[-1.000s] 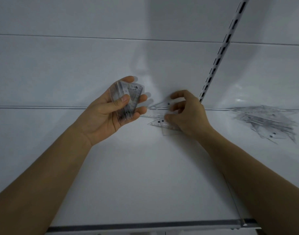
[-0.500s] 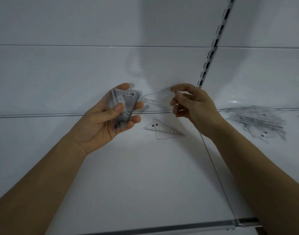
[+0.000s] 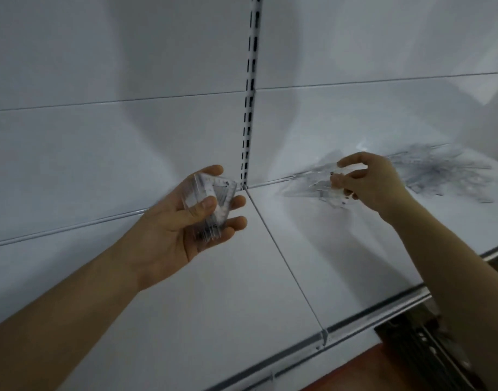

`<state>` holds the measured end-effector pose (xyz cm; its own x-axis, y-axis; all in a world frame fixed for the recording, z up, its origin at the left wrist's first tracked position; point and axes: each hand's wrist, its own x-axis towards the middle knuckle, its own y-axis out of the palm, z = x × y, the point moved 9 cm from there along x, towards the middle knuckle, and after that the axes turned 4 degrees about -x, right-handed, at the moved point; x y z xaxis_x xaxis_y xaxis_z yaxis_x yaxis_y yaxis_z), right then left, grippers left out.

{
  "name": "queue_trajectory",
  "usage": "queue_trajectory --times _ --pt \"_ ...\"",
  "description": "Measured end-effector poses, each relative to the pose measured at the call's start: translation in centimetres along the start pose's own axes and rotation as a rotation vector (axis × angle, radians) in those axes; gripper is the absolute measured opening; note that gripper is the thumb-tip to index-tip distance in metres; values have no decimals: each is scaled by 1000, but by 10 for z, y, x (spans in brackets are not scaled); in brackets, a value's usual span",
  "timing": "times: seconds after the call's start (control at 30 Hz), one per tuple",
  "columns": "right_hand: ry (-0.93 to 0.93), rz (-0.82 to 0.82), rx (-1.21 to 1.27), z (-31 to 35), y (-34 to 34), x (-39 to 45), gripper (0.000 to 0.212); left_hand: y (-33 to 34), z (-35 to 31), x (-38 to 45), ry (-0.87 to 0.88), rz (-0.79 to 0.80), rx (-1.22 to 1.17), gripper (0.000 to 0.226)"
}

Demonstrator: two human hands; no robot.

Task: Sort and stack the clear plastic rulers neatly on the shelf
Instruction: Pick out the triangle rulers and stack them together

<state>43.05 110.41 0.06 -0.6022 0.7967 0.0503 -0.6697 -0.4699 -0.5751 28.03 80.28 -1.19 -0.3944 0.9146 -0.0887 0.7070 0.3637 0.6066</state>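
My left hand grips a stack of clear triangular rulers, thumb across the front, above the white shelf. My right hand is further right and pinches a clear ruler that blurs out to its left, just over the shelf. A loose pile of clear rulers lies on the shelf at the back right, beyond my right hand.
A slotted upright rail runs down the white back panel between my hands. A seam splits the shelf into two boards. The shelf's metal front edge runs lower right, with a dark rack below it.
The view has swung left to right. My right hand carried a clear ruler rightward toward the loose pile. The triangular rulers lying on the shelf are out of sight. My left hand keeps its stack.
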Motion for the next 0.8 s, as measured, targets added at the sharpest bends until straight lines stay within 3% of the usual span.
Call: queue_trajectory --times 0.1,0.17,0.23,0.3,0.37,0.43,0.53,0.67,0.8 --pt "81 -89 -122 -20 -21 15 37 -5 8 -1 -19 3 -30 61" --pt "87 -157 -287 -17 -23 16 43 -15 10 -8 -33 -54 -34 54" --pt "0 -285 -407 -1 -23 4 40 -28 8 -17 -29 -104 -16 48" --pt "-157 -313 -404 32 -4 -19 30 -39 0 -27 -15 -129 3 49" --pt "-304 -126 -405 67 41 -42 20 -49 -8 -39 6 -143 4 55" --pt "-414 207 -436 97 103 -66 19 -59 -14 -49 27 -160 -11 63" --pt "-497 526 -551 120 175 -87 48 -74 -16 -59 58 -205 -64 55" --pt "-502 579 -720 140 221 -83 76 -79 -27 -65 118 -183 -72 47" --pt "-519 608 -772 152 238 -76 55 -80 -39 -68 162 -150 -69 46"
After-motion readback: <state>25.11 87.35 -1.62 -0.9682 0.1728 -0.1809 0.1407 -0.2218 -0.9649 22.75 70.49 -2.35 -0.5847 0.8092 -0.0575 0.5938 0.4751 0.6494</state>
